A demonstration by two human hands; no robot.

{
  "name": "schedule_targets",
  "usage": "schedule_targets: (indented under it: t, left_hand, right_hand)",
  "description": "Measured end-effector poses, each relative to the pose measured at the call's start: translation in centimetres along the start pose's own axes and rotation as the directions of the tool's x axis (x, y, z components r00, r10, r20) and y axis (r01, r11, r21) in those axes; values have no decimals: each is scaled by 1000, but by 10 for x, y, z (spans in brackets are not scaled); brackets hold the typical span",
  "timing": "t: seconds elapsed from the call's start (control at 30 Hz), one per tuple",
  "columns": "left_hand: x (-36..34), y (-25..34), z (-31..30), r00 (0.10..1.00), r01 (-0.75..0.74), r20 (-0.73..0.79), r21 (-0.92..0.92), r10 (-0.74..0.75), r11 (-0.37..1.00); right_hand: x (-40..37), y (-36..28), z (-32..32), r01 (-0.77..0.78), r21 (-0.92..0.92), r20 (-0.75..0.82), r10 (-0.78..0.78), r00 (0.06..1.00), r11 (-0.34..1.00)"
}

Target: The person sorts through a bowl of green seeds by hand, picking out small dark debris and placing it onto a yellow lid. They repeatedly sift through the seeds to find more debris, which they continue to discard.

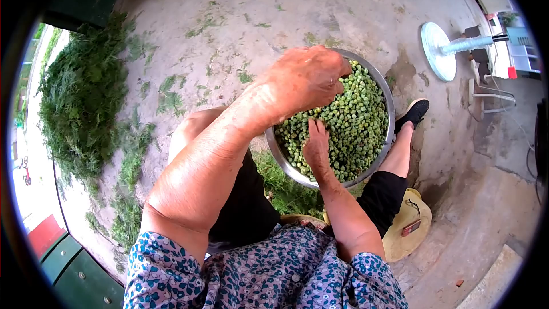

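Note:
A wide metal bowl (pixel 391 102), full of small round green pods or berries (pixel 357 120), stands in front of my lap. My left hand (pixel 309 77) is over the bowl's far left part, its fingers curled and closed. What they hold, if anything, is hidden. Nearer to me, my right hand (pixel 316 143) rests on the green pods at the bowl's near left, two fingers stretched out over them. Some pods look yellowish.
A big heap of feathery green stems (pixel 83 100) lies on the concrete floor at left, with loose sprigs scattered beside it. More greenery (pixel 286 186) lies under the bowl. A fan (pixel 439 51) stands at right. A red phone-like object (pixel 410 228) sits on a yellowish round seat (pixel 400 246).

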State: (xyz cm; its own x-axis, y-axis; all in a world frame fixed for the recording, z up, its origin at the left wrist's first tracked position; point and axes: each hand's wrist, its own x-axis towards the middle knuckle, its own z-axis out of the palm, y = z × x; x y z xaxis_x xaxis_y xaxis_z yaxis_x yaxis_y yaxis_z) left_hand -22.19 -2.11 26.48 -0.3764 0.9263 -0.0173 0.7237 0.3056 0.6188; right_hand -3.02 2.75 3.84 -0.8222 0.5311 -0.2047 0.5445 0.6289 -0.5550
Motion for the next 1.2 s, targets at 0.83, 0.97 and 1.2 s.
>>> schedule_targets:
  t: [0.83,0.97,1.2]
  left_hand:
    - [8,4,4,998,14,60,38,-16,999]
    - [7,-10,18,995,-85,-53,40,87,996]
    - [9,-32,48,997,-20,-71,-66,16,998]
  right_hand:
    - [-31,28,1,-88,117,-105,100,989,989]
    - [-42,31,-10,30,79,-209,-13,978,996]
    - [-109,72,-58,27,74,-195,-12,981,997]
